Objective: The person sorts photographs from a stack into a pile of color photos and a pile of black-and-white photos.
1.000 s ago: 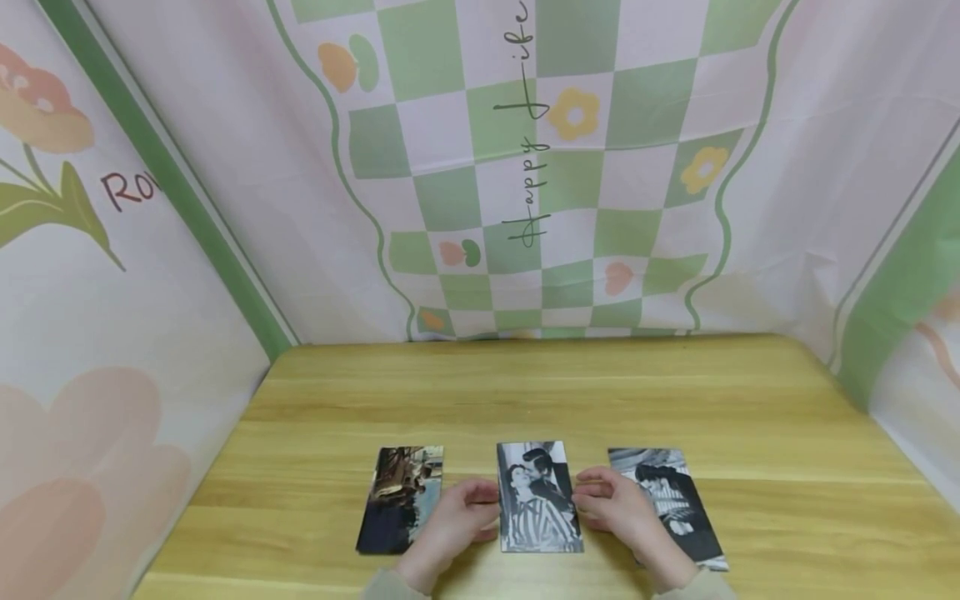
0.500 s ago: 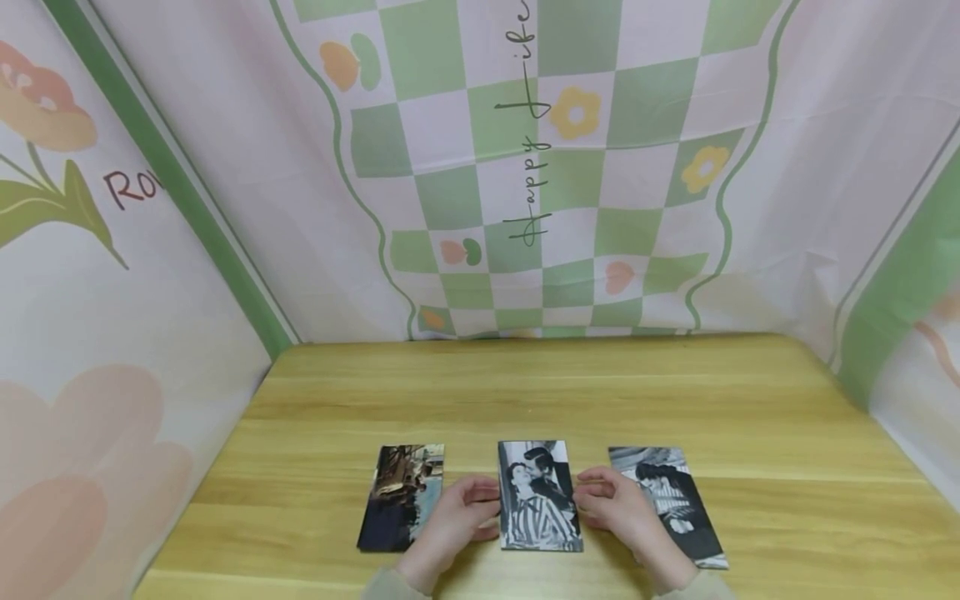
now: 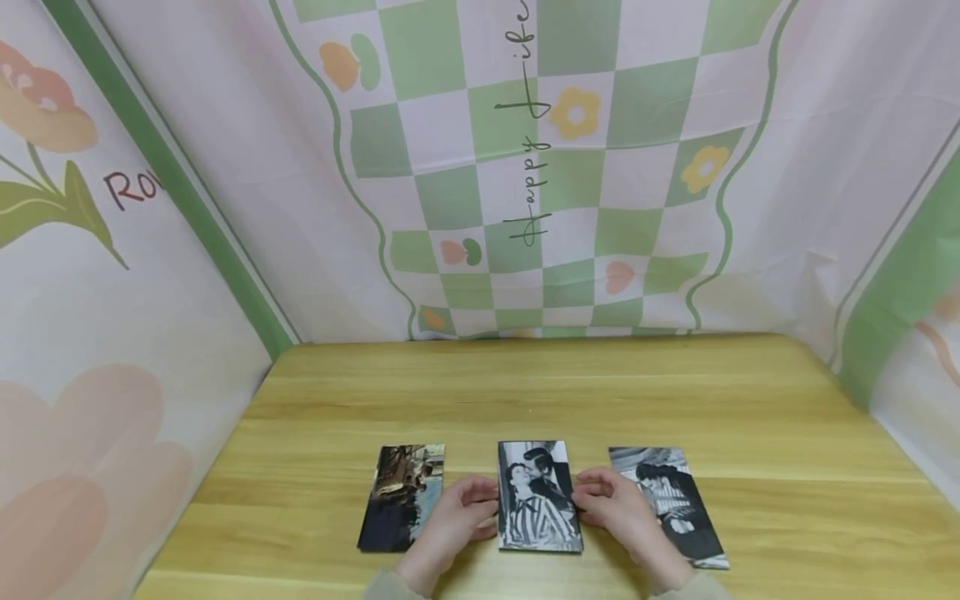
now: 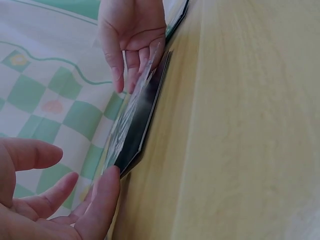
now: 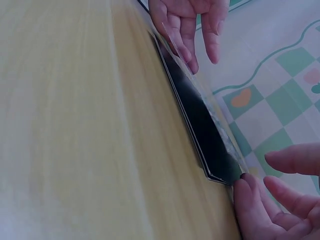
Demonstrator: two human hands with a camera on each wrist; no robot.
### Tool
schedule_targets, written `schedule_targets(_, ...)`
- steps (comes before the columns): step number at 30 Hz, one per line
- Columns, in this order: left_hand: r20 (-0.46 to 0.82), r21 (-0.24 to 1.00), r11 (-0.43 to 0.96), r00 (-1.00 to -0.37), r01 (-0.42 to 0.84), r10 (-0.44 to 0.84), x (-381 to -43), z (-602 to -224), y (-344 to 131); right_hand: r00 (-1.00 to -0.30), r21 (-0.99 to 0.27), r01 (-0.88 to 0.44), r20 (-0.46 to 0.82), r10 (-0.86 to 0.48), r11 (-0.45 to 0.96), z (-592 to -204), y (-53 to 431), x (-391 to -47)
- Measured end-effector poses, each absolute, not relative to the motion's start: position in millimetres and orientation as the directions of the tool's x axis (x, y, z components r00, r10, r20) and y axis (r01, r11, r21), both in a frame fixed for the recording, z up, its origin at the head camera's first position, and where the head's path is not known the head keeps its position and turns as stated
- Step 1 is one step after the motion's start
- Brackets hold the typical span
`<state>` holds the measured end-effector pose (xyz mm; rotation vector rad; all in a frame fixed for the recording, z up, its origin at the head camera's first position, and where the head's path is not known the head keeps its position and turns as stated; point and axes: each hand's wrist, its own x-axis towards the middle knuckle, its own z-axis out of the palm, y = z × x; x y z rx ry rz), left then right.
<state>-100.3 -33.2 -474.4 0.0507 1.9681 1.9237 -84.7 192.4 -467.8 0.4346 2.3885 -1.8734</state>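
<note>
A black-and-white photo card (image 3: 538,504) showing a couple lies upright in front of me, mid-table. My left hand (image 3: 463,515) is at its left edge and my right hand (image 3: 611,508) at its right edge. Seen from the wrists, the top card (image 4: 125,122) tilts up slightly from a dark card (image 5: 200,120) under it. Thumb and fingertips of each hand hold the sides, while other fingers stand loose and apart. How far the fingertips reach under the card is hidden.
A coloured photo card (image 3: 397,500) lies to the left, partly behind my left wrist. On the right, a slanted black-and-white photo card (image 3: 682,500) lies partly under my right forearm. A patterned curtain (image 3: 540,167) borders the wooden table (image 3: 525,387) at the back.
</note>
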Motion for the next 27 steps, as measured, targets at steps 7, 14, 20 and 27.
schedule_targets(7,-0.246,0.969,0.057,-0.928,-0.24,0.28,-100.4,-477.7,-33.5,-0.948,-0.945,0.289,-0.259,0.186,0.154,-470.4,187.7,-89.5)
schedule_targets(14,-0.264,0.964,0.057,-0.924,-0.258,0.276,-101.8,-479.5,-33.6,-0.942,-0.943,0.307,-0.28,0.187,0.133,-469.6,185.2,-91.2)
schedule_targets(20,-0.239,0.971,0.061,-0.93,-0.231,0.278,-101.8,-480.2,-34.1,-0.939,-0.94,0.317,-0.292,0.179,0.126,-470.1,184.5,-91.3)
schedule_targets(27,-0.211,0.977,0.093,-0.937,-0.193,0.277,-102.6,-484.2,-32.9,-0.939,-0.943,0.316,-0.294,0.179,0.107,-469.5,183.7,-89.9)
